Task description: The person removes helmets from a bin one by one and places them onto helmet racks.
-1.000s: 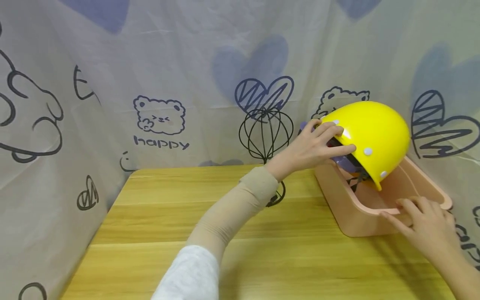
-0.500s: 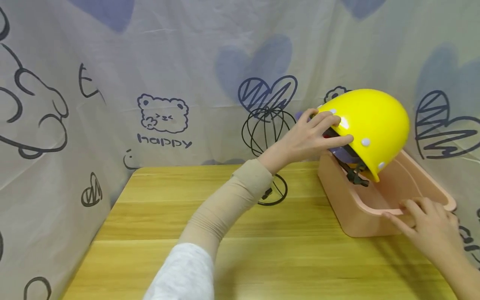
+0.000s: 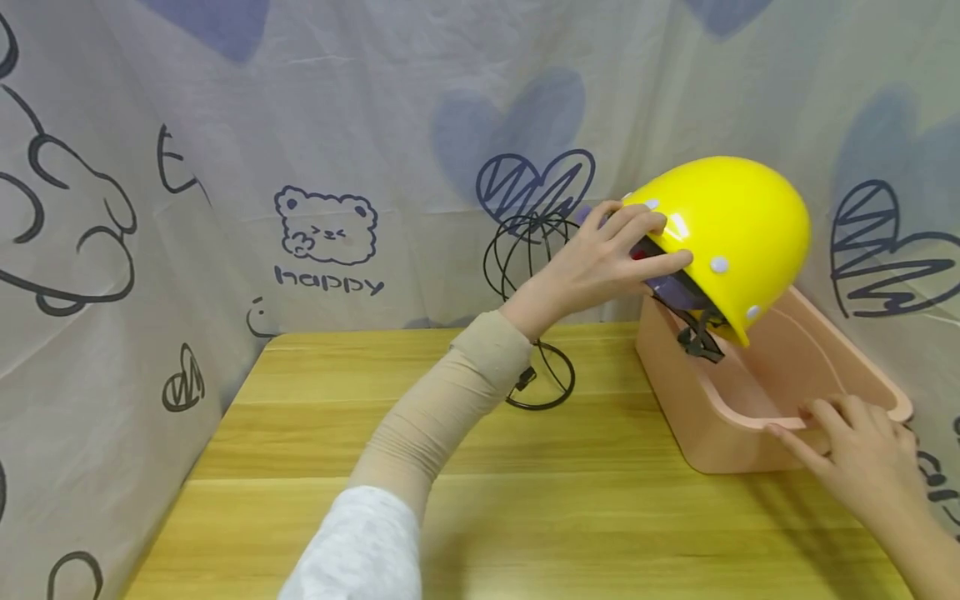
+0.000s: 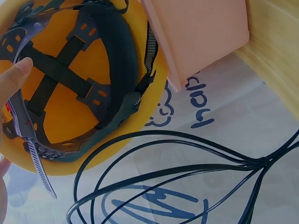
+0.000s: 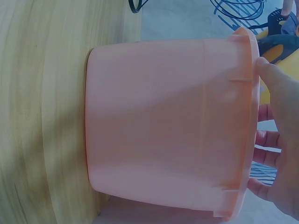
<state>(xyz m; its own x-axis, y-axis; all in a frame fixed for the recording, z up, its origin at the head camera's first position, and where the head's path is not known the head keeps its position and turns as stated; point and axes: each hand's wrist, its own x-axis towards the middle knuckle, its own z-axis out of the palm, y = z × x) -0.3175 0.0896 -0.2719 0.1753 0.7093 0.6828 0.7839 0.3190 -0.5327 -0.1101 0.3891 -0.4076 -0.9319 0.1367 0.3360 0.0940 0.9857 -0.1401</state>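
In the head view, my left hand (image 3: 600, 254) grips a yellow hard hat (image 3: 738, 225) by its brim. The hat hangs tilted over a pink plastic bin (image 3: 675, 408), its hollow side turned left. Black straps (image 4: 56, 70) cross inside it in the left wrist view, and my thumb (image 4: 18, 72) reaches over the hat's opening. A loose chin strap with a buckle (image 3: 699, 343) dangles below the brim. My right hand (image 3: 862, 454) holds the bin's near rim, thumb at one end and fingertips curled over the edge, as the right wrist view shows.
Behind my left forearm stands a black wire frame (image 3: 491, 262), balloon-shaped on top, with a ring base (image 3: 551, 407). The wooden table (image 3: 337, 433) meets a printed curtain (image 3: 420, 108) at the back. The bin occupies the table's right side.
My left hand has raised the hard hat and drawn it slightly left, farther out of the bin. The right hand keeps its place on the rim.
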